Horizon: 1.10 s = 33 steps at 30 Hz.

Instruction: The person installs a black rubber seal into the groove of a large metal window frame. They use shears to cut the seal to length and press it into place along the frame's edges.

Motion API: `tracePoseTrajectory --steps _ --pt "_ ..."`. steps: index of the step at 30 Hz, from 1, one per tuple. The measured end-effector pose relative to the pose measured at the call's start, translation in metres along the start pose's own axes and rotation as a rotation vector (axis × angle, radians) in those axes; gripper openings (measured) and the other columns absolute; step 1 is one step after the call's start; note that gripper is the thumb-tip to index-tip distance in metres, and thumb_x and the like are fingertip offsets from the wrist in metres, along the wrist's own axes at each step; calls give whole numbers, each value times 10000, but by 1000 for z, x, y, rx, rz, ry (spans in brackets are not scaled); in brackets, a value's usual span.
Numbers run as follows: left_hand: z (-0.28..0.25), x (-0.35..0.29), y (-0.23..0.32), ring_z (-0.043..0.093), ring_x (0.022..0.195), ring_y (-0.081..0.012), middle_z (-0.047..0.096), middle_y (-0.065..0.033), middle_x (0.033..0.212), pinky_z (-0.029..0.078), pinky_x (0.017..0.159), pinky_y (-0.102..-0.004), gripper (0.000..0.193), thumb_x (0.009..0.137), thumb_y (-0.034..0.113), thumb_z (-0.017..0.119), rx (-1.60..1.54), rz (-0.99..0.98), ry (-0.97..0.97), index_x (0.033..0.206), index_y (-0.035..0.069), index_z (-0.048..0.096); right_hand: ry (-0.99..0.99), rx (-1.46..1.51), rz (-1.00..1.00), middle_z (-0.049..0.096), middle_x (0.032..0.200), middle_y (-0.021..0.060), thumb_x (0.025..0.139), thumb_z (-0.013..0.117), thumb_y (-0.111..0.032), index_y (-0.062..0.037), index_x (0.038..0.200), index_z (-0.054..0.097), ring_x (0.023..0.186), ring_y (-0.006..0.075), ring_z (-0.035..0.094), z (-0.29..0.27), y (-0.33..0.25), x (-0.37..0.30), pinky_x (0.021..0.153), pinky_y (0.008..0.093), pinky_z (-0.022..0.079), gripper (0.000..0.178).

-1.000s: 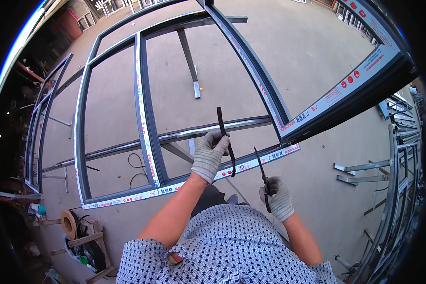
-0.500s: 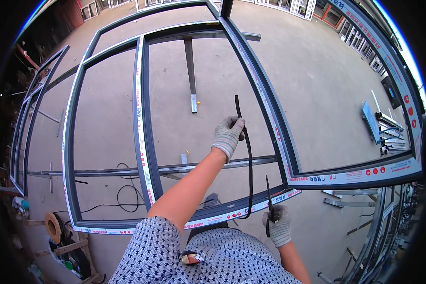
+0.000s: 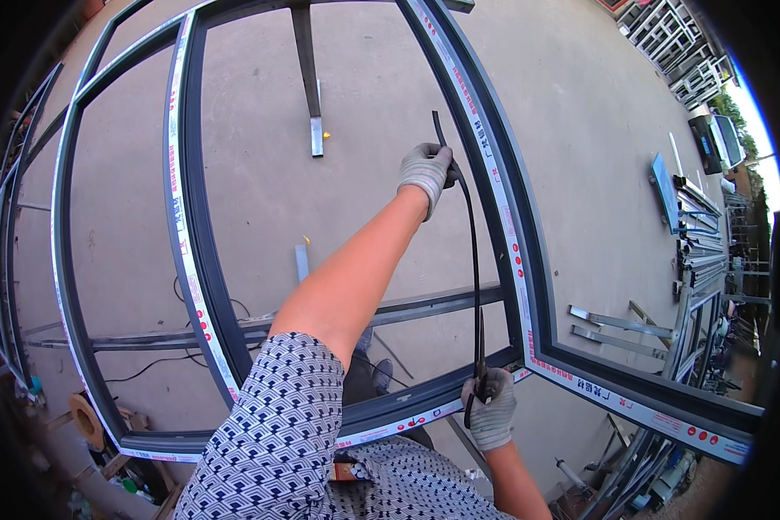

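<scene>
My gloved left hand [image 3: 426, 171] reaches out over the opening of a dark window frame [image 3: 503, 212] with a white printed film on its edges. Its fingers pinch a thin black rubber strip [image 3: 474, 251] near the upper end, and a short piece sticks up past them. The rest hangs along the frame's right-hand bar toward my right hand. Close to the frame's near bar, my gloved right hand [image 3: 494, 409] is closed around dark-handled scissors [image 3: 469, 412], blades pointing up. There the strip overlaps the blades, so I cannot tell whether they touch.
Metal support bars [image 3: 390, 309] run beneath the frame. A blue panel [image 3: 665, 192] and stacked metal profiles [image 3: 700, 230] lie on the right. Another dark frame [image 3: 9, 225] stands far left, and a tan roll [image 3: 85, 418] is at lower left. A foot [image 3: 381, 374] shows below.
The view has turned to the right, so the frame appears farther left. My left hand has carried the strip farther away from me. The strip's lower part has come alongside the scissors.
</scene>
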<state>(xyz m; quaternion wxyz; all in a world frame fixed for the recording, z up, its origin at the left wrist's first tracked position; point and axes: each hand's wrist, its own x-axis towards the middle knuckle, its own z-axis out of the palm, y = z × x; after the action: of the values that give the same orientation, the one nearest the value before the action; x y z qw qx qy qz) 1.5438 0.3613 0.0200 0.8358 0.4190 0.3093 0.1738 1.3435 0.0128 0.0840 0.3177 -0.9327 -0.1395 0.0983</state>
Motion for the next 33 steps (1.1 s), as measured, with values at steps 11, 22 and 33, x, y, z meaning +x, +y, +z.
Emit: tracePoseTrajectory --steps 11,22,33 --pt "24 79 1 689 689 -167 702 -107 899 612 697 -318 249 1001 179 575 -77 -39 -30 1127 -34 602 98 -360 -31 599 887 147 691 773 -39 -8 1031 551 808 325 598 8 -1 17 772 432 489 408" --pt "23 99 12 687 647 -168 706 -139 857 609 635 -311 280 966 205 616 2 -15 -45 1087 -47 603 195 -513 -67 596 903 166 667 762 -50 -21 993 587 834 354 591 6 19 29 769 447 475 372" --pt "30 113 -11 684 649 -284 682 -192 762 547 672 -393 368 892 314 613 159 122 118 960 -46 646 108 -563 -54 592 942 159 608 796 -58 -35 1052 578 864 358 587 -3 21 22 800 453 469 495"
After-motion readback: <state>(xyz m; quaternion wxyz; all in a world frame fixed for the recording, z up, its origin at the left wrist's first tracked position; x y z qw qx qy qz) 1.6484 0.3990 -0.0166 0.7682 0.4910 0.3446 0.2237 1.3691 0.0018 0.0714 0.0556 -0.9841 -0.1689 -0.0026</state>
